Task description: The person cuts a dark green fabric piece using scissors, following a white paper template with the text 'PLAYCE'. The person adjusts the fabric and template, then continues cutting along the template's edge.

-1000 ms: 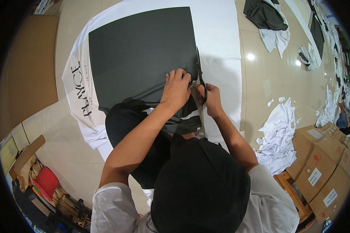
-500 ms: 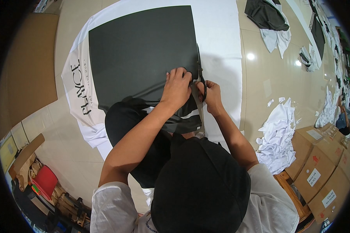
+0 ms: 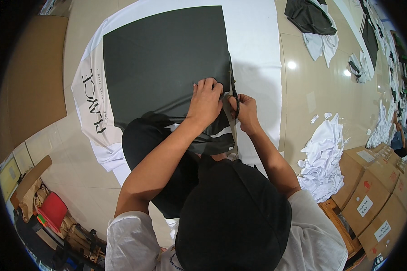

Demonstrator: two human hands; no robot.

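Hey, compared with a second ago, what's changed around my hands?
Very little: the right hand and the long black scissors appear to have edged slightly forward, though the whole view has shifted a touch too. Nothing was visibly taken hold of or let go. The left hand still rests on the dark grey, roughly rectangular fabric sheet, which lies over the smooth white cloth as before.

Black lettering (image 3: 94,104), large and small, runs along the left edge of the white cloth (image 3: 257,45), and cardboard boxes (image 3: 378,186) carry white printed labels (image 3: 365,206) and red marks (image 3: 366,184).
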